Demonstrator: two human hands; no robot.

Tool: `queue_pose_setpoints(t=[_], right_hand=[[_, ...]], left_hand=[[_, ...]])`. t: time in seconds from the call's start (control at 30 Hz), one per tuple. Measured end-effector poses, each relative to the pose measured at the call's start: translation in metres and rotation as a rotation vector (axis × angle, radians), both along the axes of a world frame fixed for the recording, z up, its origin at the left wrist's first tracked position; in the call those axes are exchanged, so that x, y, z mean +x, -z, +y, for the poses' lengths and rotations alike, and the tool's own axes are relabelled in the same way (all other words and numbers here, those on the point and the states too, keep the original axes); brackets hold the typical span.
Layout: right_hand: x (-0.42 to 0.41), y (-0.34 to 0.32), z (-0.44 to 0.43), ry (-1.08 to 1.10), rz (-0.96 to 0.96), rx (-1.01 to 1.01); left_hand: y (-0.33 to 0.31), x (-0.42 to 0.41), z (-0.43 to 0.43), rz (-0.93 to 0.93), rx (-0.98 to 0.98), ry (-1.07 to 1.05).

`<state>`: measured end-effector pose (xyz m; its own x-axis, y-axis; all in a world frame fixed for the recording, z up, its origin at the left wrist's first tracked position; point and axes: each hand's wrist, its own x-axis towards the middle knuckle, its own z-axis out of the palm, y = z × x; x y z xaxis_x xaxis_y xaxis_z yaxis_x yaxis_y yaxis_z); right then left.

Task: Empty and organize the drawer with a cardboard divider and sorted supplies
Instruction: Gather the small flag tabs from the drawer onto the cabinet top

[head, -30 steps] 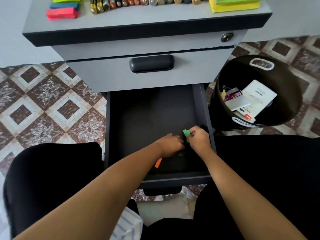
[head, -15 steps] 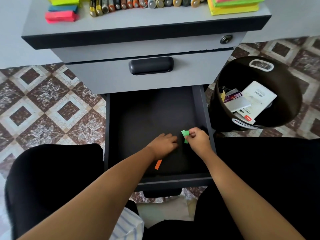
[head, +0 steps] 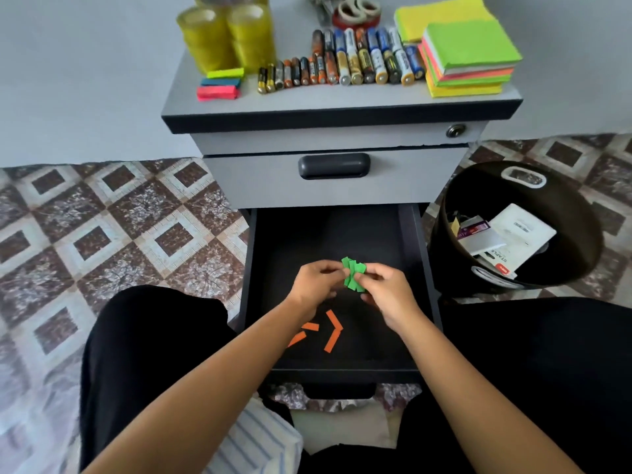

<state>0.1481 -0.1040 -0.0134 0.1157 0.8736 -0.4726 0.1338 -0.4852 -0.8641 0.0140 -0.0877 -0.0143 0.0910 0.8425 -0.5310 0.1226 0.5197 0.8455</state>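
Two hands meet over the open bottom drawer [head: 423,268]. The left hand [head: 314,285] and right hand [head: 386,292] both pinch one small bunch of green strips [head: 354,277], held clear of the drawer floor. Each grip is narrow, fingertips closed on the paper, nothing else in either.

Approx. four orange strips [head: 331,331] lie loose on the drawer floor, just below the hands, nearer the front edge.

Handling, as I judge it: the strips are thin paper, v. light, floppy, prob. a bit tacky if they're index flags. They'll crease or scatter easily, so pinch the stack at mid-length w/ flat fingertips and don't squeeze hard. The orange ones lie flat on a dark base, so lifting an end w/ a nail looks easiest.

Writing: in the bin [head: 581,213] at right, a white box [head: 501,260] reads "STAPLE"; other pkgs are too blurred. On the counter [head: 342,100] the batteries [head: 342,63] carry labels, not legible. Sticky-note pads [head: 468,59] and tape rolls [head: 225,35] show no text.
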Motion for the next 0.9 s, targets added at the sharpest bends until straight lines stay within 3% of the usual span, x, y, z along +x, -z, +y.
queue_pose_setpoints(t=[0.33,0.6,0.9], right_hand=[[-0.03,-0.057,-0.008,-0.024,0.088,0.215],[-0.047,-0.078,-0.019,-0.084,-0.173,0.486],[-0.058,-0.088,-0.025,-0.129,-0.291,0.633]], left_hand=[[-0.05,-0.026,-0.018,-0.357,0.029,-0.135],[-0.068,-0.04,-0.035,-0.506,0.062,-0.218],[-0.074,-0.042,-0.041,-0.691,0.016,-0.27]])
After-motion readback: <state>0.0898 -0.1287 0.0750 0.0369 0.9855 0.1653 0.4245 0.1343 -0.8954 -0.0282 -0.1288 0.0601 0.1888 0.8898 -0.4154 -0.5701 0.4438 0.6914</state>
